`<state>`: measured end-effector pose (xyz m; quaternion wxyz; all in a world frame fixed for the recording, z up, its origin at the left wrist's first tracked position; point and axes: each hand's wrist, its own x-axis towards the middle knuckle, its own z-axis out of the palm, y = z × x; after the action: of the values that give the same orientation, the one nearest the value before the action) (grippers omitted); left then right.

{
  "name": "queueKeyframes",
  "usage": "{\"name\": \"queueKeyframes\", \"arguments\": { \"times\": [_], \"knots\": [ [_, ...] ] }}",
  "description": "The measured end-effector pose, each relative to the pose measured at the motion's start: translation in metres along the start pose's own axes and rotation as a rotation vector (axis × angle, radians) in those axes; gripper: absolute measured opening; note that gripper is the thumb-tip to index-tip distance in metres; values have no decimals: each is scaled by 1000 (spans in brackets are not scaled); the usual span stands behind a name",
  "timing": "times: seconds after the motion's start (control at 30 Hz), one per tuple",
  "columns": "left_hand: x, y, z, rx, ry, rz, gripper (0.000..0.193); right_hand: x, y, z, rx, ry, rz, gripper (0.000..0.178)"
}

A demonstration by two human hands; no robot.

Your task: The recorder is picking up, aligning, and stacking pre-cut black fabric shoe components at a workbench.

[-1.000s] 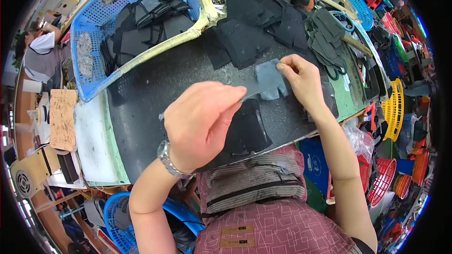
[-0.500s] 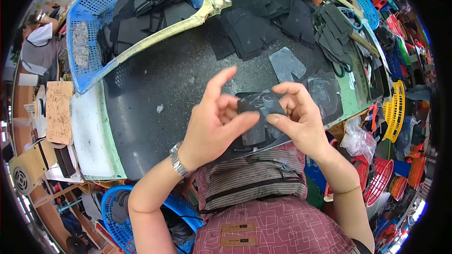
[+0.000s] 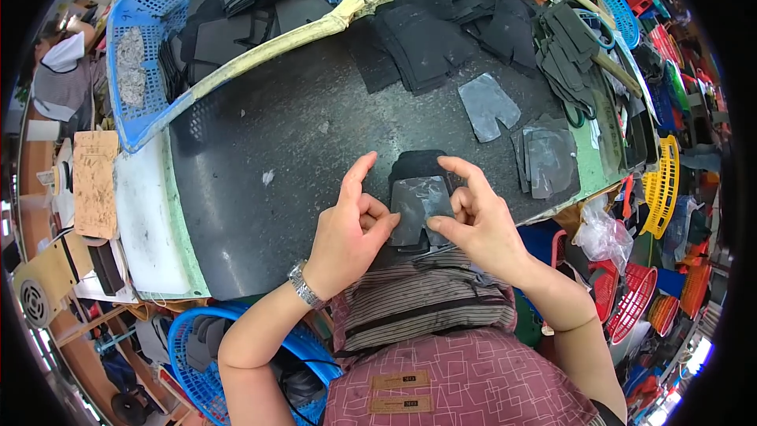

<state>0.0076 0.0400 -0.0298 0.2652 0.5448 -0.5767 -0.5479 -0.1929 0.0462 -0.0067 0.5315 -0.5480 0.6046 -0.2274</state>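
Observation:
A dark grey notched sheet piece (image 3: 412, 199) with pale smears lies flat just in front of me, over a blacker piece (image 3: 418, 162) that sticks out at its far side. My left hand (image 3: 353, 225) pinches its left edge between thumb and curled fingers, index finger raised. On the right side, my right hand (image 3: 482, 225) grips the piece with the thumb on top near the notch; its index finger points away from me. The fingers beneath are partly hidden. Farther right lie a single grey notched piece (image 3: 488, 107) and a small grey pile (image 3: 550, 161).
Stacks of black cut pieces (image 3: 426, 43) spread over the far side of the dark work surface (image 3: 260, 213). At the far left stands a blue basket (image 3: 150, 122) of pieces, its rim wrapped in yellow. Green-handled scissors (image 3: 577, 117) lie at right. Another blue basket (image 3: 183, 347) sits below left.
Both hands have come down toward the table with the grey piece, which was tilted and bent and now lies flatter over the black one. My left thumb has drawn back to its left edge.

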Motion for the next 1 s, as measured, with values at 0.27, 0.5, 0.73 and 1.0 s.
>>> {"name": "queueKeyframes", "arguments": {
  "times": [0.27,0.5,0.73,1.0],
  "knots": [
    [6,5,4,91,-35,-13,74,-1,11,-2,-56,64,-58,67],
    [9,6,6,248,-47,99,69,-1,14,-2,-149,61,-110,60],
    [37,22,-2,504,135,331,54,32,10,-45,-609,309,-389,44],
    [166,39,4,858,266,826,26,101,-1,-98,-701,264,-149,34]
  ]
}}
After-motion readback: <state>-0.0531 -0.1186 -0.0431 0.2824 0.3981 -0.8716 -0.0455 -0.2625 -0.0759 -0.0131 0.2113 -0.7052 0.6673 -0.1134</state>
